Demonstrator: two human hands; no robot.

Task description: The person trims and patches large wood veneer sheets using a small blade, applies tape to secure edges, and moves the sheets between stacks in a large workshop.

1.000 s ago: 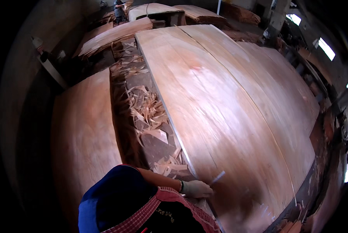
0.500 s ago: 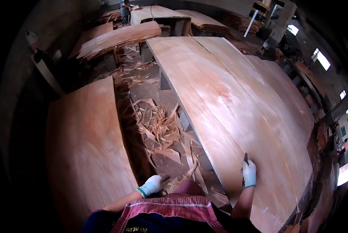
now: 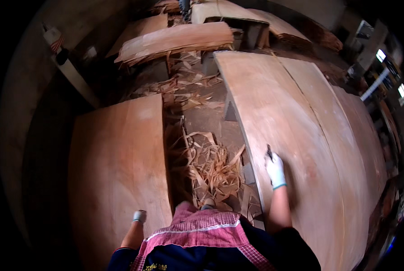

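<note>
Right grip (image 3: 275,170), pinching dark tool (image 3: 269,151), now farther along veneer sheet (image 3: 274,104), so we likely advance; left grip (image 3: 139,216), spread or pressed, we cannot tell

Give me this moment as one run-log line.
left gloved hand: over left wood sheet, contact unclear | right gloved hand: gripping slim dark tool over right wood sheet | between sheets: veneer scraps

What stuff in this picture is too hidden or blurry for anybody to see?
In the head view:
Left hand: small and blurred, so its fingers can't be told apart.
Dark tool: its grip is hidden by the right hand, and the rest is too small to tell its kind.
Far person: upper body cut off by the top edge.
</note>
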